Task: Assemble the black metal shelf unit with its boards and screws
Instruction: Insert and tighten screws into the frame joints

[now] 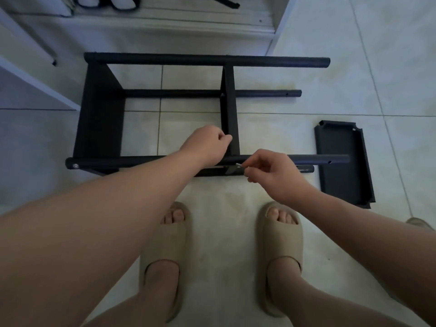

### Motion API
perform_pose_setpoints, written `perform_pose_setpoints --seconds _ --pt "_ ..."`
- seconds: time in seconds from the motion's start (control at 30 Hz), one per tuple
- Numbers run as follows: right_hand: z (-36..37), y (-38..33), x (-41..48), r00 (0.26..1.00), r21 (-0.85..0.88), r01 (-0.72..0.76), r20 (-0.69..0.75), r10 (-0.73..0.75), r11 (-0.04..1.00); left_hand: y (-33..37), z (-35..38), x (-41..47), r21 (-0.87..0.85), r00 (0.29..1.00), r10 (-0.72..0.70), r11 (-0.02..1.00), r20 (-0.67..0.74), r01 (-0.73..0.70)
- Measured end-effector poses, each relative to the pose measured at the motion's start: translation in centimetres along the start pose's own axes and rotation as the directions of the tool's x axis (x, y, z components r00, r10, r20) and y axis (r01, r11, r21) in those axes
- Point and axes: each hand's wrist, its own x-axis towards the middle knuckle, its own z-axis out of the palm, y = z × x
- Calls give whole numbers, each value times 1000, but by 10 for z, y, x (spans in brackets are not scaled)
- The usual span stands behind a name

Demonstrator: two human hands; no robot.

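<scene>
Our black shelf unit [165,60] lies on its side on the tiled floor [330,90], with round tubes joined by an end board [99,109] at the left and a middle board [228,102]. Our left hand [205,143] curls its fingers round the middle board's near edge. Our right hand [273,175] pinches a small silver screw [238,164] against the near tube [318,159]. A loose board [342,161] lies on the floor to the right. The joint under the screw is too dark to make out.

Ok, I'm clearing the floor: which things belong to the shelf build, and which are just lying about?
Job: black frame; middle board, gripped by left hand; screw, pinched by right hand; loose board.
Lying about: stray slipper; white shelving.
</scene>
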Motion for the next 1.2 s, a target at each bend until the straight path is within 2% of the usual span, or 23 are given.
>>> perform_pose_setpoints --seconds 0.2,0.4,0.83,1.0,1.2 --pt "7 10 4 999 30 22 -25 -21 999 0 7 6 27 997 -33 999 74 31" --pt "11 14 9 999 31 27 -27 -26 999 1 11 9 -58 993 -50 997 103 56" --pt "27 10 16 985 -210 146 -56 -160 967 -5 16 16 -157 993 -44 986 108 60" --pt "34 8 14 990 8 -50 -129 50 999 -3 14 15 -140 989 -60 987 133 78" --pt "40 4 14 974 247 -130 -151 171 960 1 10 13 -92 980 -70 992 184 88"
